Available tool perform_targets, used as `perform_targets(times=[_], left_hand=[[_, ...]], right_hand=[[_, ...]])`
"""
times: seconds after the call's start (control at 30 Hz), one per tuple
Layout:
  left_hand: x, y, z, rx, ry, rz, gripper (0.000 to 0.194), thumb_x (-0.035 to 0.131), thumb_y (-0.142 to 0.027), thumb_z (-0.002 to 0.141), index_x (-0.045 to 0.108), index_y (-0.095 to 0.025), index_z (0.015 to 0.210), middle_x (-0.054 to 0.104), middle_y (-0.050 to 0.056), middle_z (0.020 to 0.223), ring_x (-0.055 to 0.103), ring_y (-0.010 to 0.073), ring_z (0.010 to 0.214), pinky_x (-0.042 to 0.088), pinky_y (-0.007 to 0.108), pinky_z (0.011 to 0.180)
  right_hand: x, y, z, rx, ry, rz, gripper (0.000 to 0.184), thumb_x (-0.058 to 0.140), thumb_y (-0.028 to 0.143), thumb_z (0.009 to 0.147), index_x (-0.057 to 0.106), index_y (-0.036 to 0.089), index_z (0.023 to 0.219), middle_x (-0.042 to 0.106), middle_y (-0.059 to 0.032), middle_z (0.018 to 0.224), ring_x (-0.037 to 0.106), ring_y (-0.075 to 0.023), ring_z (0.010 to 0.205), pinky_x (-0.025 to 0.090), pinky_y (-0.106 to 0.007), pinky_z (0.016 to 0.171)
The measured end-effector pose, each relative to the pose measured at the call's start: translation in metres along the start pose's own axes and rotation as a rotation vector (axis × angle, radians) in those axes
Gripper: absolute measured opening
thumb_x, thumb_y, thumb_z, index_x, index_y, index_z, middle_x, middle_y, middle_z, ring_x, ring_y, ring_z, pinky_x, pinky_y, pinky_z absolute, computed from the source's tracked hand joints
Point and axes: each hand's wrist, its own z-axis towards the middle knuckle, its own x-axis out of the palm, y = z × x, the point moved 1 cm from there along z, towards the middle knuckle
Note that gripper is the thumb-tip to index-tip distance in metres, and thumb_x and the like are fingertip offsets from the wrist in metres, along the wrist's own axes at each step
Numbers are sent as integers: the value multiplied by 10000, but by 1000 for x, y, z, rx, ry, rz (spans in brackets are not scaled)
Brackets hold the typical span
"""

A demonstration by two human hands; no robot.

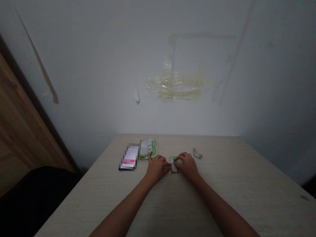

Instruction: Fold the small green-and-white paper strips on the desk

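Small green packet [174,165] sits on the pale table [236,196], right between the two hands, with its long side pointing at the wall [102,64]. A blurred phone [129,157] lies at 11 o'clock, just beside a bigger green packet [148,149]. The left hand [156,169] and right hand [187,165] are close together, both holding the little packet. A shiny scrap [197,153] lies at 1 o'clock.

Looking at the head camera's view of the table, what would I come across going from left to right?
Blurred phone → green packet → left hand → small green piece → right hand → wrapper scrap
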Motion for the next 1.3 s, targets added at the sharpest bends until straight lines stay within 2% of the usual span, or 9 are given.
perform_targets(times=[0.47,0.7,0.83,1.3], left_hand=[[-4,-2,1,-12,17,47,167,632,-372,869,729,-370,1004,684,12,959,551,237,1098,10,727,1083],[-2,-1,1,-4,-2,29,139,639,-373,868,730,-366,972,677,-3,942,552,231,1083,-30,746,1066],[-1,-1,1,-17,3,34,148,629,-380,873,735,-366,976,672,9,950,545,240,1090,-6,737,1078],[-4,-2,-1,-26,30,53,174,605,-379,888,725,-381,1014,665,10,975,544,227,1083,5,727,1087]], right_hand=[[-3,-1,0,-19,52,0,230,740,359,746,729,264,955,632,-62,1078,544,-231,1043,414,-347,931],[-8,2,-3,-31,90,-12,267,743,368,738,714,246,973,625,-69,1111,546,-234,1069,418,-344,925],[-10,3,-3,-50,98,-18,276,736,365,738,711,246,986,632,-78,1135,546,-246,1087,426,-360,932],[-13,-1,-8,-135,160,-11,447,738,416,707,693,220,1107,620,-114,1238,550,-269,1157,431,-398,993]])
